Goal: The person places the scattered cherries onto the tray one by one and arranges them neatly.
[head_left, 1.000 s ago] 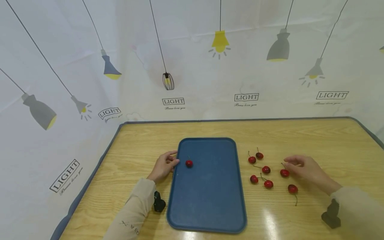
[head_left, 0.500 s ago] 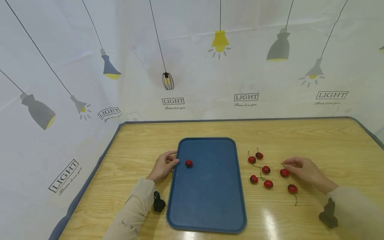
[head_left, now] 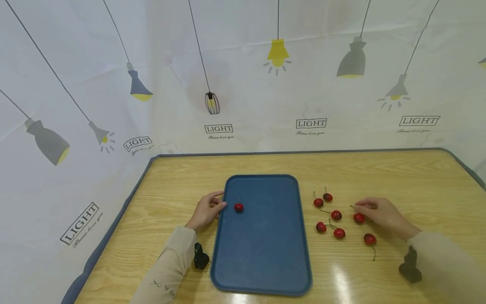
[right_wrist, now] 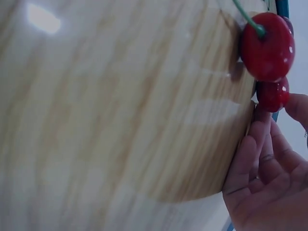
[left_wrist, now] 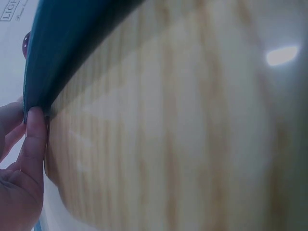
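Observation:
A blue tray [head_left: 262, 253] lies on the wooden table with one red cherry [head_left: 238, 207] near its left rim. My left hand [head_left: 206, 210] holds that rim; in the left wrist view, the thumb and fingers [left_wrist: 34, 132] pinch the tray edge [left_wrist: 53, 57]. Right of the tray, my right hand [head_left: 381, 213] pinches another cherry [head_left: 358, 218] by its stem end, low over the table. In the right wrist view, the thumb [right_wrist: 298, 107] meets this held cherry [right_wrist: 273, 95], partly hidden behind a nearer cherry [right_wrist: 268, 46].
Several stemmed cherries [head_left: 336, 215] lie between the tray and my right hand. A separate cherry [head_left: 370, 240] sits nearer me, its stem pointing my way. A white cloth printed with lamps [head_left: 265, 97] hangs behind and left of the table [head_left: 182, 169].
My right hand has shifted slightly left, and the stem of the cherry at its fingertips has swung left with it. The left hand and tray stay put.

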A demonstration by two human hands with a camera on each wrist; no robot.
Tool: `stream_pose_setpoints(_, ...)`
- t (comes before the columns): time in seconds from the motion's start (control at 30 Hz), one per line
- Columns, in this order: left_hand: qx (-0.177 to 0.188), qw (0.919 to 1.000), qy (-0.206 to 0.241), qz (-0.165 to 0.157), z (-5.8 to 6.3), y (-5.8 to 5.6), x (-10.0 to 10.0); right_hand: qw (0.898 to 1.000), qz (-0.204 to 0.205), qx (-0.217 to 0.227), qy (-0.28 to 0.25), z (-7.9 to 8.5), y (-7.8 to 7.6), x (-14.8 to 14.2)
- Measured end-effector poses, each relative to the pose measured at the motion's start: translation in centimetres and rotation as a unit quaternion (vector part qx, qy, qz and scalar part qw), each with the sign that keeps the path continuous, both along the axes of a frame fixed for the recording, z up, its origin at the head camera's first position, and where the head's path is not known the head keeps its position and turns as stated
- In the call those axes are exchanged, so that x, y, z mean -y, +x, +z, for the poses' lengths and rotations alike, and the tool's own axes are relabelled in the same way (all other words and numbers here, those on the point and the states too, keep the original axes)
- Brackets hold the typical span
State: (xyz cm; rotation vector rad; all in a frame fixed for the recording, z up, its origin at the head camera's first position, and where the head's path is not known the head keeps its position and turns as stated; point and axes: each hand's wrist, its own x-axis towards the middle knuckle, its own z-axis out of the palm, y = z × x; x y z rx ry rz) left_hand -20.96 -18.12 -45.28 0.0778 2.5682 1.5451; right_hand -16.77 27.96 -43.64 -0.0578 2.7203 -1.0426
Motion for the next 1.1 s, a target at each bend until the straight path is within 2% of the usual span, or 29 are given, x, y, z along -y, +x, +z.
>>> stream_pose_setpoints(0.13,0.001,1.0000,0.002,-0.002,0.0,0.0,0.0,1.000,-0.006,0.008,0.006,0.2,0.0,0.3)
stream_pose_setpoints(0.6,0.007,0.9999,0.011,-0.004,-0.3,-0.1,0.2,1.000,0.005,-0.009,0.016,0.3,-0.1,1.1)
stream_pose_setpoints(1.1,0.008,1.0000,0.003,-0.003,-0.1,-0.1,0.1,1.000,0.007,-0.017,-0.011,-0.2,-0.3,0.8)
